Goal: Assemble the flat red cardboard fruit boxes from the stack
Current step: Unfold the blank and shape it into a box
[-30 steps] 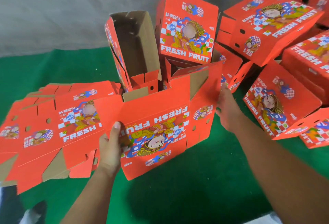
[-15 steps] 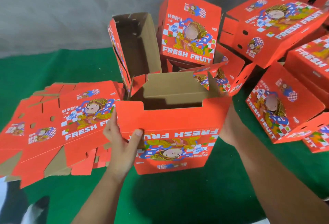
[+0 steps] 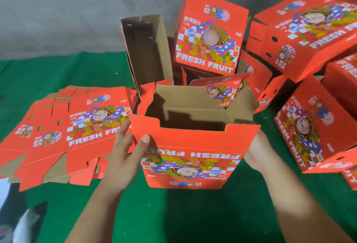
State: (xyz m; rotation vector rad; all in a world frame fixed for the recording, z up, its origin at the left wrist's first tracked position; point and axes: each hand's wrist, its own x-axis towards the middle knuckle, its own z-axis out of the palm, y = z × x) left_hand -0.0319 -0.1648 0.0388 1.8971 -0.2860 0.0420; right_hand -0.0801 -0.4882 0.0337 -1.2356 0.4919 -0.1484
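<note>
between your hands the box (image 3: 190, 157) now stands squared up on the green mat (image 3: 173, 213), its open top facing you and its "fresh fruit" print upside down; a second ago it was still a half-folded sleeve held slantwise. your left hand (image 3: 125, 157) grips the box's near left corner, thumb pressed on the red front panel and fingers wrapped round the left side. half a second ago that thumb lay lower on the panel. your right hand (image 3: 255, 152) holds the right side wall, palm against it; its fingers are hidden behind the cardboard, so you cannot tell how far they curl. the top flaps now stand upright, showing the brown inside. just left of your left hand lies the stack of flat boxes (image 3: 63, 127), unmoved. beyond and right of your right hand sit the assembled boxes (image 3: 301, 30), as before.
</note>
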